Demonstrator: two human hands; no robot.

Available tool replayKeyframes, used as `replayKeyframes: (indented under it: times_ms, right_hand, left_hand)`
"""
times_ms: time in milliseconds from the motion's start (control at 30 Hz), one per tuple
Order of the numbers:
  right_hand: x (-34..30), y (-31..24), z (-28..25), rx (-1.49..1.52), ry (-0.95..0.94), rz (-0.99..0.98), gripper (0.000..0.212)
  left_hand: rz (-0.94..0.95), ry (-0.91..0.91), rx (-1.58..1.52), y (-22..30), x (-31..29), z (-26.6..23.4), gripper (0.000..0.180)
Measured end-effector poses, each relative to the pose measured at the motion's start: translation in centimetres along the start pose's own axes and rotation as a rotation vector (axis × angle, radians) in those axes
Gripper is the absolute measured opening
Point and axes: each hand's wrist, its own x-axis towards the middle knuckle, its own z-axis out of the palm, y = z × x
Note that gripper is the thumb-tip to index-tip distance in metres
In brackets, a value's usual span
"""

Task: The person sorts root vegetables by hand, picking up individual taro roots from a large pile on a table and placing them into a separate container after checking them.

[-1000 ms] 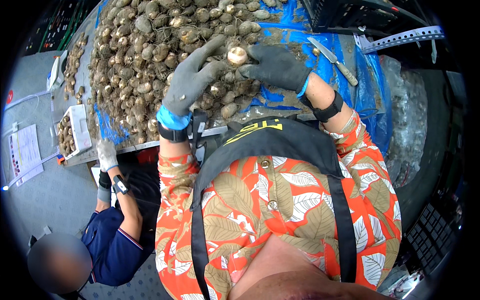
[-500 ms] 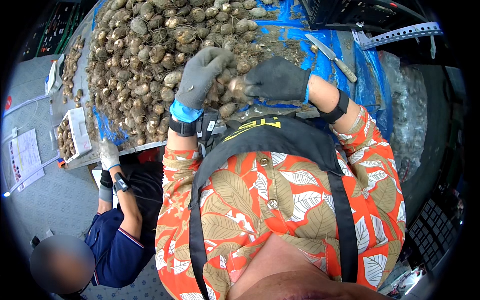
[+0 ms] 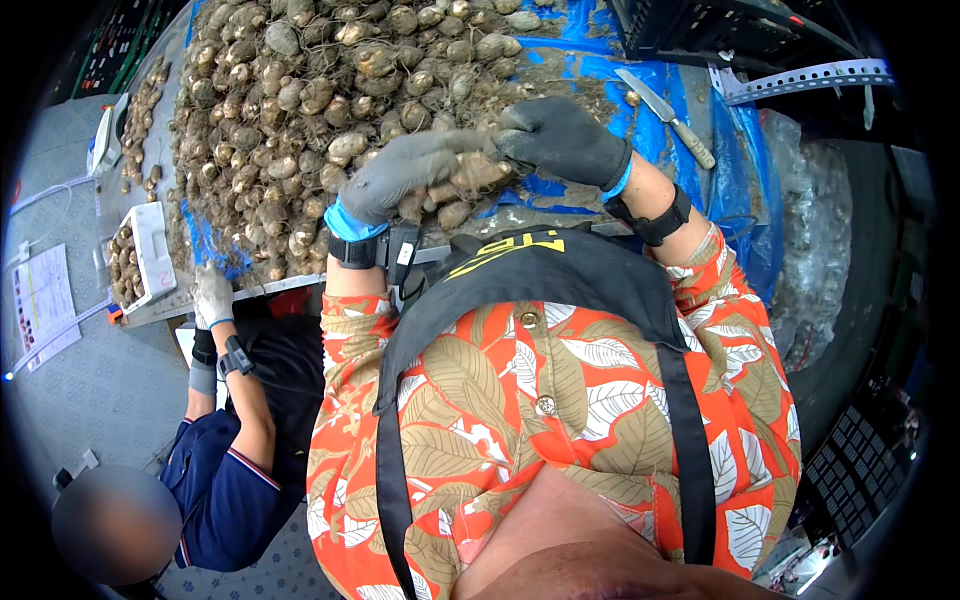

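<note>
A heap of brown, hairy taro corms covers the table. My left hand, in a grey glove, closes round a small taro corm at the heap's near edge, its fingers lying over the top. My right hand, in a black glove, has its fingertips pinched together at the far end of that corm. Whether they grip the corm itself or its roots is hidden. More corms lie just under my left palm.
A wooden-handled knife lies on blue plastic sheeting at right. A black crate and a perforated metal strip stand behind. At left, a co-worker's white-gloved hand is near a white tray of corms.
My left hand has turned flatter and dropped slightly nearer me, its fingers now reaching right. My right hand has moved a little up and right. The co-worker's hand has moved slightly.
</note>
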Motion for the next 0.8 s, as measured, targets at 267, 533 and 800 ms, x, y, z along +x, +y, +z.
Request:
replayKeyframes:
  times_ms: [267, 533, 800]
  right_hand:
    - [-0.6, 2.1, 1.0, -0.305, 0.232, -0.291, 0.014]
    - [-1.4, 0.1, -2.6, 0.205, 0.039, 0.051, 0.02]
    - [1.0, 2.2, 2.7, -0.126, 0.033, -0.157, 0.03]
  left_hand:
    - [0.194, 0.347, 0.079, -1.2, 0.4, 3.5, 0.046]
    - [-0.005, 0.759, 0.198, 1.0, -0.1, 4.1, 0.046]
    - [0.348, 0.944, 0.841, 0.3, 1.0, 5.5, 0.049]
